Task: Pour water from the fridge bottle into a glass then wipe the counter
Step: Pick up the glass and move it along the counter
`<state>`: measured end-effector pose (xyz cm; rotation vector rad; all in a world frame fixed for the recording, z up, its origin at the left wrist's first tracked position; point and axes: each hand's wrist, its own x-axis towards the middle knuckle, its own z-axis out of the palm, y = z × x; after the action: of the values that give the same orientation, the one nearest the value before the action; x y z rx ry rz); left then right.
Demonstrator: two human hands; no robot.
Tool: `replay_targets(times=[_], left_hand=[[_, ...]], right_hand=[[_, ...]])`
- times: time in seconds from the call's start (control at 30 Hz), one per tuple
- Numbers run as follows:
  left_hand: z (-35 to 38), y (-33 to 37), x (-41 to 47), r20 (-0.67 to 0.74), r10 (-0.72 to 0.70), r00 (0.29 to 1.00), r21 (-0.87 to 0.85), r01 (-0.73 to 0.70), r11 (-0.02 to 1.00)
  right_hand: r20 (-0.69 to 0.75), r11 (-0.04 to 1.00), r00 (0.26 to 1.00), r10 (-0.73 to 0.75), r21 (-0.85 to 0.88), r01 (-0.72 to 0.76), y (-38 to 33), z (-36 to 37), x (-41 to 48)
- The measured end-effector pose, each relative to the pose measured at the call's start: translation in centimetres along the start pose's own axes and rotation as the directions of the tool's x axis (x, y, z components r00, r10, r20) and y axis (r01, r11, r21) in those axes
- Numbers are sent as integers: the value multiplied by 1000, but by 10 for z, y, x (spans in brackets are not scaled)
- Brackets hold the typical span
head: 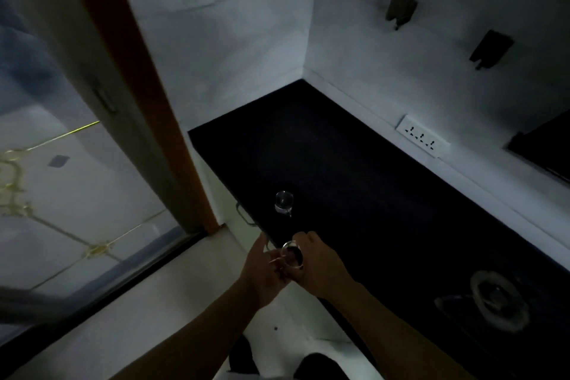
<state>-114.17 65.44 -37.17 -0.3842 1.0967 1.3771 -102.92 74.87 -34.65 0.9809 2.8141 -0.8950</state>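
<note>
While the light is poor, a glass (292, 256) is seen gripped in the right hand (317, 265) at the near edge of the dark counter (354, 170), fingers curled round its far side. The left hand (262, 274) is held slack against the glass's left side, fingers spread, probably steadying it before it is set down. A second clear vessel (284, 201) (glass or bottle, cannot be told) stands just beyond the hands, near the counter's left edge, kept within reach for pouring. No fridge bottle can be made out for certain. Well right of the right hand, a stove burner (496, 299) is set into the counter. Pale walls meet at the far corner; a socket strip (422, 139) is mounted low.
</note>
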Motion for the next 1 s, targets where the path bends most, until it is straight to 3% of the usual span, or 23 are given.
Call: replay_targets(times=[0.37, 0.53, 1.0], left_hand=[[8, 24, 66, -133, -64, 989, -61, 56, 997], [12, 26, 84, -137, -65, 988, -132, 47, 990], [18, 30, 98, -228, -97, 969, -55, 87, 995]], right_hand=[[33, 981, 981, 192, 1, -192, 27, 24, 66], [31, 979, 979, 201, -24, -200, 39, 27, 82], [62, 972, 974, 216, -104, -209, 56, 28, 104]])
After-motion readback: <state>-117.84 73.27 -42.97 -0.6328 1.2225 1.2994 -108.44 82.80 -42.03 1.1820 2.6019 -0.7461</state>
